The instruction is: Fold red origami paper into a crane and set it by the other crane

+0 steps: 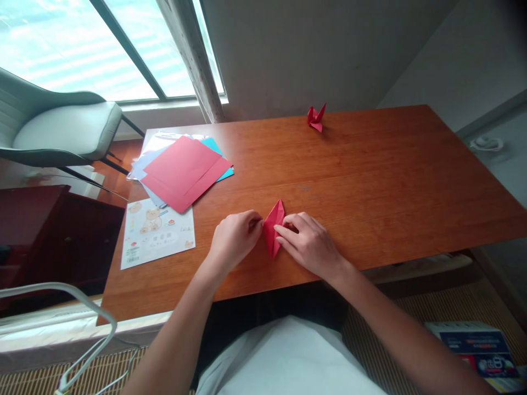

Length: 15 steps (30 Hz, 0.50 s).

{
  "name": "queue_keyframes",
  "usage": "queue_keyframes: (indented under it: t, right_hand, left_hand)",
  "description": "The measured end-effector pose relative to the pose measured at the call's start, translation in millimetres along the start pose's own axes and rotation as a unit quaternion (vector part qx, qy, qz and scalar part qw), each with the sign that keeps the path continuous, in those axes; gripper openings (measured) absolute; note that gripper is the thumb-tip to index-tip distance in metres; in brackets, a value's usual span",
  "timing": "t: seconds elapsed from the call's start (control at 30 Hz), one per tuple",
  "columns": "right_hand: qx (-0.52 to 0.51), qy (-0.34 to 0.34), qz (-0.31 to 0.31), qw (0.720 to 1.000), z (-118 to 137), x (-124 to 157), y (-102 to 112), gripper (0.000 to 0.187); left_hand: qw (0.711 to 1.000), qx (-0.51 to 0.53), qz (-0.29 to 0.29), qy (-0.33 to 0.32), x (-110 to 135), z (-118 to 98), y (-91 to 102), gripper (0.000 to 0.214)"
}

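A red folded origami paper [272,233], long and diamond-shaped, lies on the wooden table in front of me. My left hand [237,233] pinches its left edge between thumb and forefinger. From the other side, my right hand [307,241] has its fingers on the right edge and face of the paper; how firmly they grip is hard to make out. Near the table's far edge stands a finished-looking red paper crane [316,117].
Left of my hands is a stack of red paper sheets [183,173] over blue and lilac ones. A white sheet with a bear drawing [158,233] lies nearer. The wooden table [391,175] stretches right. A chair [66,131] stands by the window.
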State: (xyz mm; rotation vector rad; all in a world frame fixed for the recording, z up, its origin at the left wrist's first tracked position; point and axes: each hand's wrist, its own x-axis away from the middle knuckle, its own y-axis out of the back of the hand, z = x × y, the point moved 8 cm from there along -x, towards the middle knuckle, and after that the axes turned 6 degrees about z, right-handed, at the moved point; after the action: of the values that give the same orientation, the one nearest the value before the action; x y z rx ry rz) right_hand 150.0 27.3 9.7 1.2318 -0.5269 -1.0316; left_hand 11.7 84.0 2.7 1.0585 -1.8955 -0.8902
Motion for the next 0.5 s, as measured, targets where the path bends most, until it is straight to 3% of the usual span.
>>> queue_keyframes:
  t: [0.2, 0.5]
  right_hand:
    - [-0.037, 0.012, 0.002, 0.999, -5.9, 0.3, -0.2, 0.026]
    - [-0.046, 0.063, -0.018, 0.997, -9.5, 4.9, 4.1, 0.027]
  left_hand:
    - [0.995, 0.032, -0.028, -0.085, 18.6, -0.6, -7.3, 0.016]
    - [0.979, 0.013, -0.09, -0.182, 44.4, -4.7, -16.6, 0.03]
